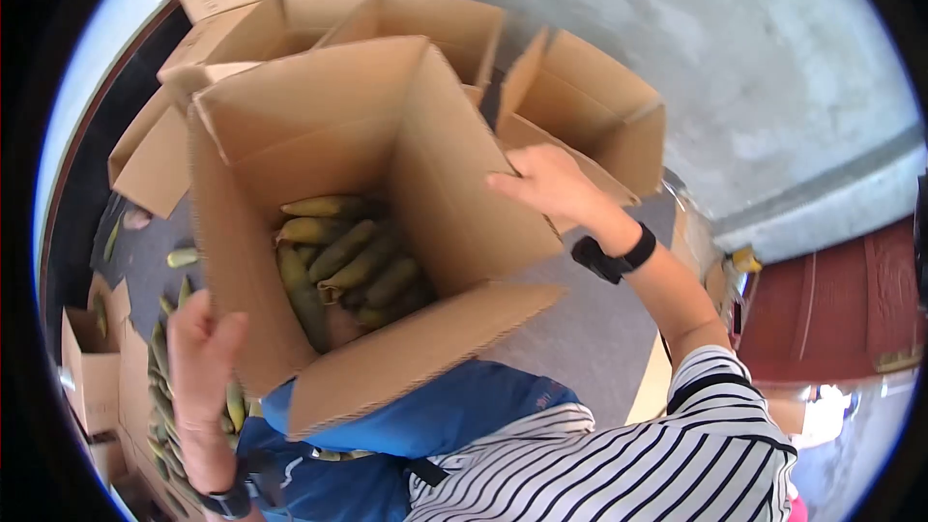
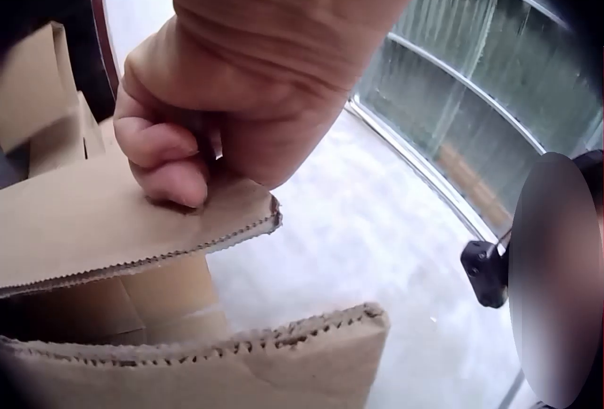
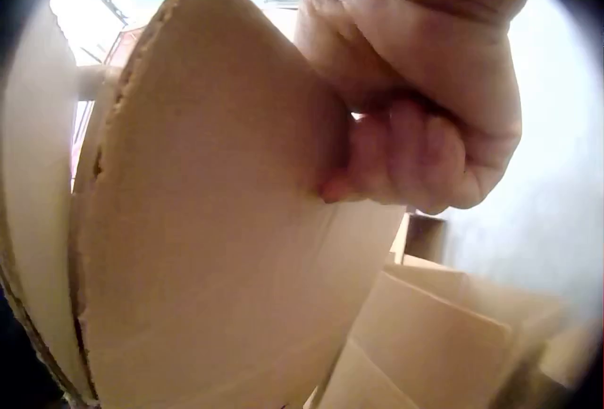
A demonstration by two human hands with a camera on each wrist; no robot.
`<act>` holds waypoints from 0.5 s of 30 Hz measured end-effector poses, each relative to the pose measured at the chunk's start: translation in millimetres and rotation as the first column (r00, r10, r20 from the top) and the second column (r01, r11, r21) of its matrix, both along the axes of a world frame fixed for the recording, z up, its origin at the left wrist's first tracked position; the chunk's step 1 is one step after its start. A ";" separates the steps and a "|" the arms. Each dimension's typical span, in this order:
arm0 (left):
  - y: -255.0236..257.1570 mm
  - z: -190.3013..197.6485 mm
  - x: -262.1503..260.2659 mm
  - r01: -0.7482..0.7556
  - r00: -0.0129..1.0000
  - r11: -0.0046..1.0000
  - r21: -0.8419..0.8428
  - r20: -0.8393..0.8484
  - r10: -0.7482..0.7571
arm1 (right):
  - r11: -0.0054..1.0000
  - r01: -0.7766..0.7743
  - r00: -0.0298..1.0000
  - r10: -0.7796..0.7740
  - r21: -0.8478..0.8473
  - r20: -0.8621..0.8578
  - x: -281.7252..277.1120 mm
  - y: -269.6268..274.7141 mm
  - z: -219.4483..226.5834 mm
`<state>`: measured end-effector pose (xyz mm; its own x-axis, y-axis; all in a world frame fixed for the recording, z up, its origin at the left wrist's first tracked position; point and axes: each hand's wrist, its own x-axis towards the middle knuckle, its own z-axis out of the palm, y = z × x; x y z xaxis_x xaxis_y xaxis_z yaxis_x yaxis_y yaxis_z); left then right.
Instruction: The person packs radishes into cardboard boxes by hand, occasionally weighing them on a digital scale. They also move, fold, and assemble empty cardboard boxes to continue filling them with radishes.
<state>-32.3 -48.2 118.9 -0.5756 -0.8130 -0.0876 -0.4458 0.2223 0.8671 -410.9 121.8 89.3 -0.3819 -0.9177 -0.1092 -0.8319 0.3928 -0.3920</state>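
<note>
A large open cardboard box [image 1: 309, 97] tilts in front of the person, with several ears of corn [image 1: 348, 256] in green husks lying at its bottom. On the left side, the left hand [image 1: 205, 353] grips a flap [image 2: 85, 225] of this box, its curled fingers at the cardboard edge in the left wrist view. Opposite it, the right hand [image 1: 556, 184] holds the right flap [image 3: 217, 192], thumb on the inner face and fingers curled against the outer side. The near flap [image 1: 416, 358] slants out over the person's blue-covered lap.
More open cardboard boxes [image 1: 590, 87] stand behind and to the right along the grey wall [image 1: 754, 68]. At the left, a pile of corn [image 1: 159, 406] lies on the floor beside a smaller box [image 1: 92, 377]. A dark red door [image 1: 831, 300] is at the right.
</note>
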 end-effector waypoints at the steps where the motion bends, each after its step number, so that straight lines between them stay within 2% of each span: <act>1: 15.3 -6.1 -15.6 0.090 0.994 0.993 -0.077 0.064 -0.085 | 0.997 0.059 0.998 -0.061 -0.051 -0.030 -5.7 38.7 -12.1; 2: 32.9 -9.7 -31.3 0.182 0.969 0.969 -0.169 0.198 -0.148 | 0.989 0.104 0.992 -0.111 -0.107 -0.060 -10.4 73.8 -23.6; 3: 57.9 -31.1 -47.9 0.170 0.980 0.974 -0.151 0.134 -0.150 | 0.982 0.179 0.974 -0.187 -0.066 -0.130 -8.4 109.1 -24.6; 4: 81.0 -34.8 -65.3 0.265 0.960 0.946 -0.185 0.140 -0.242 | 0.968 0.250 0.947 -0.250 -0.029 -0.203 -5.9 145.4 -25.0; 5: 103.0 -49.8 -80.5 0.346 0.937 0.883 -0.316 0.070 -0.342 | 0.951 0.307 0.929 -0.294 0.026 -0.227 -10.4 183.3 -34.1; 6: 127.2 -57.0 -97.9 0.391 0.920 0.878 -0.277 0.101 -0.378 | 0.938 0.346 0.903 -0.327 0.019 -0.279 -8.7 219.6 -36.3; 7: 146.5 -64.0 -118.4 0.415 0.910 0.877 -0.243 0.099 -0.403 | 0.905 0.420 0.882 -0.424 -0.064 -0.205 -10.0 254.2 -43.4; 9: 171.8 -72.6 -162.7 0.492 0.869 0.838 -0.234 0.086 -0.487 | 0.804 0.592 0.801 -0.580 0.053 -0.148 -4.8 325.3 -46.2; 10: 196.4 -77.0 -183.9 0.598 0.802 0.792 -0.121 0.093 -0.590 | 0.740 0.669 0.734 -0.646 0.062 -0.210 -1.3 358.4 -51.1; 13: 286.7 -118.3 -237.4 0.685 0.709 0.722 -0.098 -0.137 -0.692 | 0.583 0.811 0.558 -0.749 0.044 -0.356 -3.1 473.7 -86.6; 14: 299.0 -125.2 -244.8 0.711 0.678 0.698 -0.083 -0.179 -0.713 | 0.520 0.854 0.489 -0.796 0.011 -0.358 -2.3 502.3 -93.7; 15: 301.1 -124.5 -243.5 0.718 0.675 0.692 -0.075 -0.170 -0.718 | 0.412 0.907 0.415 -0.844 0.085 -0.338 -0.5 526.7 -92.2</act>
